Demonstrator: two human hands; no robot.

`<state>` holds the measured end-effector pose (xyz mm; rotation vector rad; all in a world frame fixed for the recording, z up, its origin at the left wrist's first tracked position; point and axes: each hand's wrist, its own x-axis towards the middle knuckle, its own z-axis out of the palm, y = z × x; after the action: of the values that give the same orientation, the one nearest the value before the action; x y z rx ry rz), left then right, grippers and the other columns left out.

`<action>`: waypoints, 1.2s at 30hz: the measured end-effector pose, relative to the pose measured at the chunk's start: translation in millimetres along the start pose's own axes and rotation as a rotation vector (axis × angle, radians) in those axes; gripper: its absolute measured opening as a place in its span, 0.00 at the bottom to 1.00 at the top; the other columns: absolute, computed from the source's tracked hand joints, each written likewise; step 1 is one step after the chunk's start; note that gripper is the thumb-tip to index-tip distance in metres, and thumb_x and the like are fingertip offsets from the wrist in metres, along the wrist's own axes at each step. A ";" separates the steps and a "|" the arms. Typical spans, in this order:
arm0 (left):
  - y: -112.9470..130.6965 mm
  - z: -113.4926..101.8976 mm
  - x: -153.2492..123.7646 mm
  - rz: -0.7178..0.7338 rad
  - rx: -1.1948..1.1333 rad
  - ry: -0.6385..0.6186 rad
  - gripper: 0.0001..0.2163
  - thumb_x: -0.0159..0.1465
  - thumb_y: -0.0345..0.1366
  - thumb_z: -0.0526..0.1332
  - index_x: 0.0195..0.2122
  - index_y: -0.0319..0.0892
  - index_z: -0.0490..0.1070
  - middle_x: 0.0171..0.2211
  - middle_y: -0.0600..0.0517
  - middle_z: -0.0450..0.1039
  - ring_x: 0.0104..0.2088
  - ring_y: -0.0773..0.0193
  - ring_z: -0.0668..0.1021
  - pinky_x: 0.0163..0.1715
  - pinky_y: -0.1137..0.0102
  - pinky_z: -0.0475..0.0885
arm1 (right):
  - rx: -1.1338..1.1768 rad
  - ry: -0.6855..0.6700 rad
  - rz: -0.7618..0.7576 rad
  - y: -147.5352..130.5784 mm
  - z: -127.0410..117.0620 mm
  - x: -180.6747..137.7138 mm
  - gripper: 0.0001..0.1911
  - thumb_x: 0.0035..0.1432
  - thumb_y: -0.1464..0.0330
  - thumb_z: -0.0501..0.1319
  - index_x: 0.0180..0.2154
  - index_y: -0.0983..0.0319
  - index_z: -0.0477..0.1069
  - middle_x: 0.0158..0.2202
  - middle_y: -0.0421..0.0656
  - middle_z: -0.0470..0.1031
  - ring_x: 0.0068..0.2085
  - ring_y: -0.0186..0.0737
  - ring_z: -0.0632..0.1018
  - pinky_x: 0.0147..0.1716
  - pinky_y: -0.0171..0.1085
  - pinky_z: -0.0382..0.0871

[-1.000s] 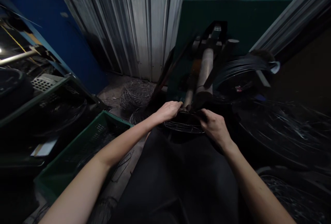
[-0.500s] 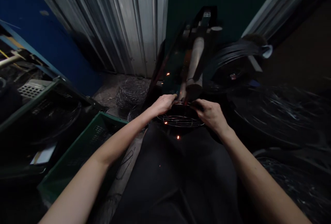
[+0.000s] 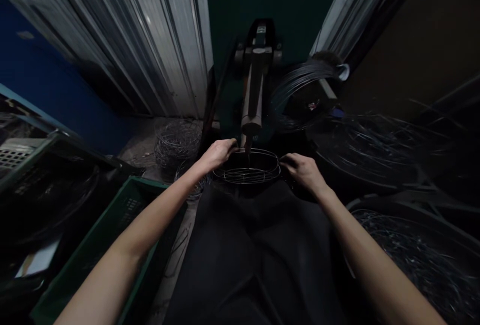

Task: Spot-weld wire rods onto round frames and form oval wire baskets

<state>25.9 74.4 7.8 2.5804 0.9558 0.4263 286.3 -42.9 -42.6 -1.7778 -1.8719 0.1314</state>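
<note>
A round wire basket (image 3: pixel 247 181), made of thin shiny wire, sits above my lap under the electrode tip (image 3: pixel 246 142) of a spot welder. My left hand (image 3: pixel 221 154) is closed on the left part of its upper rim, close to the tip. At the right edge of the basket, my right hand (image 3: pixel 303 169) has its fingers bent and pinched against the rim; the exact contact is dark. The welder's thick cylindrical arm (image 3: pixel 253 100) reaches toward me from a green machine body (image 3: pixel 232 10).
To the right are a bundle of wires (image 3: pixel 303 77) and dark tubs with loose wire pieces (image 3: pixel 405 245). A green crate (image 3: pixel 123 215) stands at left, near tangled wire coils (image 3: pixel 178 142) on the floor. A dark apron (image 3: pixel 258 255) covers my lap.
Orange sparks near the tip have gone. My right hand has shifted outward along the rim, away from the electrode. The view has swung, so the welder appears further left.
</note>
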 end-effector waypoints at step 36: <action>32.5 5.4 -31.9 -0.128 0.119 -0.072 0.12 0.66 0.39 0.50 0.41 0.38 0.68 0.38 0.47 0.71 0.39 0.62 0.75 0.36 0.73 0.68 | -0.137 0.032 -0.137 -85.3 12.7 0.8 0.22 0.62 0.54 0.49 0.29 0.63 0.69 0.28 0.44 0.65 0.26 0.34 0.66 0.25 0.33 0.57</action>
<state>23.3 28.8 11.9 2.6007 1.1443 0.2470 204.4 -48.6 -16.2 -1.7224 -2.0142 -0.0778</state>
